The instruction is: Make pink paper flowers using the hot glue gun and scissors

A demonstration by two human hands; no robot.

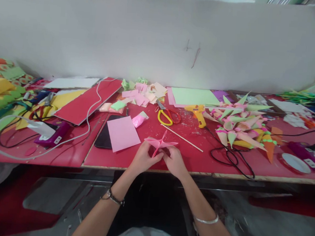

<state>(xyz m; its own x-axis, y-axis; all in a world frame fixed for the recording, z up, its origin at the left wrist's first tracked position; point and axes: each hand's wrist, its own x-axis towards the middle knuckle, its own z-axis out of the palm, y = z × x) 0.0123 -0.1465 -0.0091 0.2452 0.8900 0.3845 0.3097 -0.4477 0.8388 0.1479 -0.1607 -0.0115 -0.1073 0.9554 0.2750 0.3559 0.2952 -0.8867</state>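
A folded pink paper piece (160, 143) with pointed flaps is held above the table's front edge. My left hand (144, 158) grips its left side, fingers closed, and my right hand (174, 160) pinches its right side. A flat pink sheet (123, 132) lies left of my hands, partly over a black tablet-like object (104, 137). Behind the folded paper are yellow-and-red handled scissors (165, 117) and a small pink bag (138, 120). A thin wooden stick (183, 138) rests to the right of them.
A yellow glue gun (199, 115) with a black cord sits right of the scissors, beside a pile of paper cones (237, 121). At left are a red board (88, 102), white cable and purple power strip (52, 134). A white dish (295, 163) stands right.
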